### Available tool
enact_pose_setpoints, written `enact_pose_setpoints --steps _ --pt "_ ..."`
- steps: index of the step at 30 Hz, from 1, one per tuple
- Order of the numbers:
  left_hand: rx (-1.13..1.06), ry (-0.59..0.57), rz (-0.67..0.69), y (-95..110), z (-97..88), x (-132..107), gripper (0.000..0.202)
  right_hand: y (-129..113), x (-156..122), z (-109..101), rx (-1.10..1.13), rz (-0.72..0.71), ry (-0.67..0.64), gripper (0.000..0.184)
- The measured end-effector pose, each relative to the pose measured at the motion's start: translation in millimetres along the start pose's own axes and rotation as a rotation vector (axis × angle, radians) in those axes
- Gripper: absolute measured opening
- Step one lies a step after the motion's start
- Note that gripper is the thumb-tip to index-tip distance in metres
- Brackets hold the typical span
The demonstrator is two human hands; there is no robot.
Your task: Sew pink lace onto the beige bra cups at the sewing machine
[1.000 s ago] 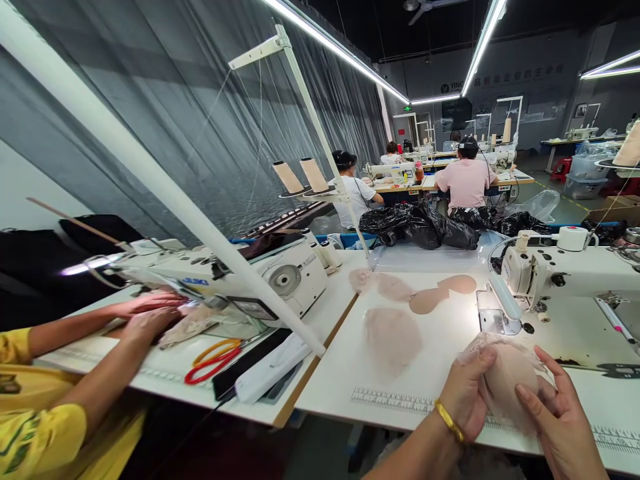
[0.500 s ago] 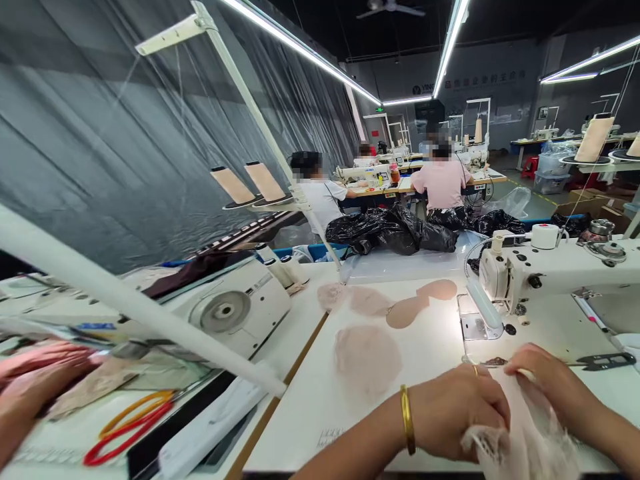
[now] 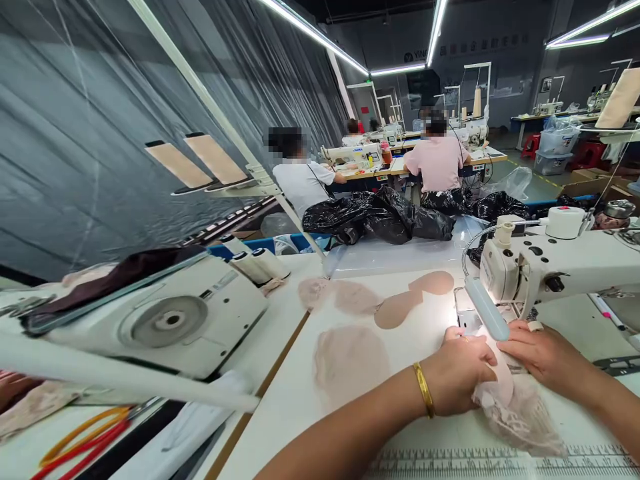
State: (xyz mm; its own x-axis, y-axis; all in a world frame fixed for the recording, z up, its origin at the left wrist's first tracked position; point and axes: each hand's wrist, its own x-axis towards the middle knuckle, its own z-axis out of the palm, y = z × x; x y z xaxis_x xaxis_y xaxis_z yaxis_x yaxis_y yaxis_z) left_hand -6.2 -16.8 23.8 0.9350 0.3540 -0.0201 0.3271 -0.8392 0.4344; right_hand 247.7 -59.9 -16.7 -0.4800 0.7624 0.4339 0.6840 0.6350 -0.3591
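While pressed on the table (image 3: 350, 427), left hand (image 3: 463, 373) and right hand (image 3: 543, 353) gripping pink lace cup (image 3: 515, 413), sewing machine (image 3: 555, 263) just behind, more pink cups (image 3: 350, 360) nearby, black bags (image 3: 380, 220) further back.

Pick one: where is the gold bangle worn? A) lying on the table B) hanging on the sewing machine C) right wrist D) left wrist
D: the gold bangle circles the wrist of the left hand, which presses the pink lace piece on the table beside the right hand.
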Motion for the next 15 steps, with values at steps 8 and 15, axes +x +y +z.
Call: enact_pose_setpoints --steps 8,15 --pt "-0.044 0.102 -0.055 0.9 13.2 3.0 0.005 3.5 6.0 2.7 -0.018 0.013 -0.04 0.04" --pt "-0.039 0.127 -0.053 2.6 22.6 4.0 0.01 7.8 3.2 4.3 -0.019 0.039 -0.04 0.039"
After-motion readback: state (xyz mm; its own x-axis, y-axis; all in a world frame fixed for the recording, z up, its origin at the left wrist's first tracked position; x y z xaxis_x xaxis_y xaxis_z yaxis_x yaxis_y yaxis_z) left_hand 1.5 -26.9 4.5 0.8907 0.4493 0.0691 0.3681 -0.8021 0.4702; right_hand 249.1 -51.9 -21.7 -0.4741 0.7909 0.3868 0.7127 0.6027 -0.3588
